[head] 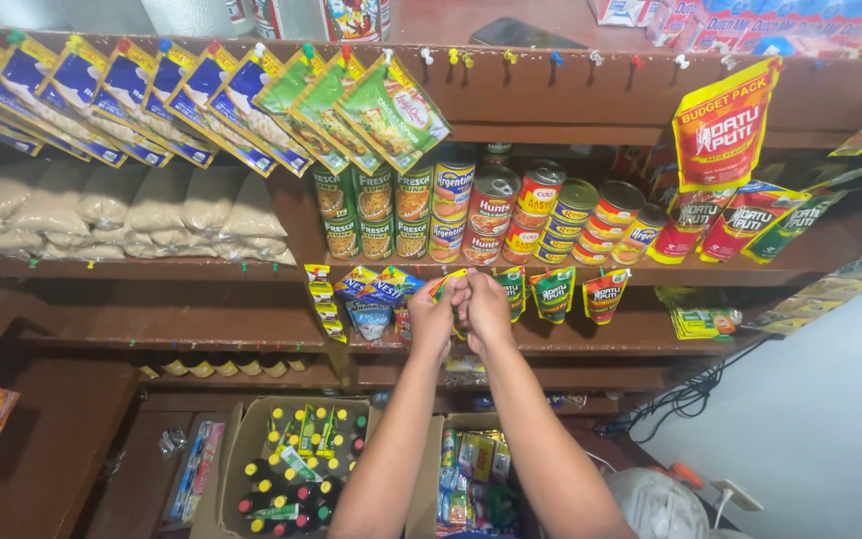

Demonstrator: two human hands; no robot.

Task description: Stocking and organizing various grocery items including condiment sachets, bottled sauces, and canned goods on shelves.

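Nearest, floor boxes: an open cardboard box (pixel 251 439) of dark bottles with yellow, red and green caps sits below the arms, with a second box of mixed packets (pixel 471 479) beside it, both under the shelves as if kept for restocking.
Left hand: the left hand (pixel 434 314) is raised to the shelf edge, fingers curled shut, pinching a small sachet (pixel 448 284) of green, yellow and orange from the left.
Right hand: the right hand (pixel 486 309) presses against the left, fingers closed on the same sachet, so both grip it together.
Sachet's place: it is held up at the front lip of the middle shelf, in line with the hanging green sachets (pixel 554 292) pinned there, where a shopper can see them.
Behind, tins: stacked tins (pixel 496 215) stand in rows on the wooden shelf (pixel 850 265), labels facing out.
Farthest, top rail: blue packet strips (pixel 102 100) hang from coloured pins along the upper shelf, fanned so each front shows.
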